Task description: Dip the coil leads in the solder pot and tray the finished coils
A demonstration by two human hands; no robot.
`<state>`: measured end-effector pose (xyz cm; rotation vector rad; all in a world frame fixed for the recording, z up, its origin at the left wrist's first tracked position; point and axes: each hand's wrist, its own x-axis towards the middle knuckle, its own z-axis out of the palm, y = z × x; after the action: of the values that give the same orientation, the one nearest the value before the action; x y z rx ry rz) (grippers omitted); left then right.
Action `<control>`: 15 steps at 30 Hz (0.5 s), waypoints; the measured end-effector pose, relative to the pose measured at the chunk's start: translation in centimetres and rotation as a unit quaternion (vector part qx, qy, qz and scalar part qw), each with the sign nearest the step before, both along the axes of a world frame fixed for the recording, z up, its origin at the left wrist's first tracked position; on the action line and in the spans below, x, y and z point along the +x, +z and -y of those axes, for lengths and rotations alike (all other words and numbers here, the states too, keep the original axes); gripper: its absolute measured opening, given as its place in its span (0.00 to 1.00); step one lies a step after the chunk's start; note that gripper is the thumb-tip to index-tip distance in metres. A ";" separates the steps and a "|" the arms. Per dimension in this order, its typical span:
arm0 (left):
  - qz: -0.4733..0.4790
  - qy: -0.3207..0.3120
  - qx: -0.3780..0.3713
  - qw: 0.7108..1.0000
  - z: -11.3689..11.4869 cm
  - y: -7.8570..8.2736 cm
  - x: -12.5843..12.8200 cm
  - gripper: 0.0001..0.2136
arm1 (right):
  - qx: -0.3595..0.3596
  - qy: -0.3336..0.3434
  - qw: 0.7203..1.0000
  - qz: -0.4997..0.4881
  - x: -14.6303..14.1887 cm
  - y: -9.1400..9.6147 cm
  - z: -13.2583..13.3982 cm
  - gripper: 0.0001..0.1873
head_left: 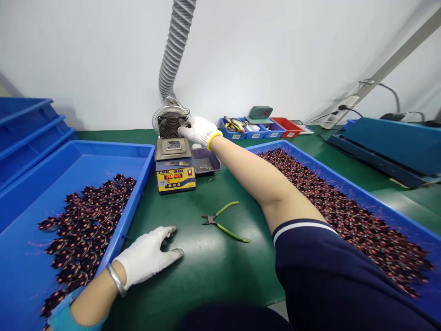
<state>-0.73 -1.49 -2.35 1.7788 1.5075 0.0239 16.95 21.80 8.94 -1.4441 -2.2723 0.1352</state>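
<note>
My left hand (148, 255), in a white glove with darkened fingertips, hovers or rests low over the green tabletop by the left tray; its thumb and fingers are apart and hold nothing. My right hand (199, 130), also gloved in white, reaches forward to the fume fan (171, 126) above a solder pot (175, 179) with a red lit display. Its fingers are pinched together at the fan's right edge, and anything between them is too small to make out. Green-handled cutters (220, 222) lie spread on the table between my hands.
A blue tray (103, 149) at left holds several dark round parts (86, 220) with reddish wires. Another blue tray (347, 186) at right is densely filled with similar parts. Behind stand a purple bin (215, 166), small blue bins (237, 136), a red bin (287, 126) and a grey hose (175, 46).
</note>
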 end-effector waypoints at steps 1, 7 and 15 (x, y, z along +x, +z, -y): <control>0.001 0.002 -0.002 1.000 0.0 0.0 0.0 0.34 | -0.012 0.012 1.000 -0.023 0.6 0.3 0.5 0.24; -0.008 0.005 -0.004 1.000 0.0 -0.2 0.1 0.35 | -0.114 0.017 0.981 -0.156 5.0 0.1 4.1 0.23; -0.049 0.007 0.046 0.998 0.5 -2.3 -0.8 0.32 | -0.185 -0.028 0.933 -0.307 13.3 -1.9 10.0 0.20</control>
<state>-1.52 -1.98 -4.64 1.8668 1.6115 0.0121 30.25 11.79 7.05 -1.3799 -1.7384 0.9072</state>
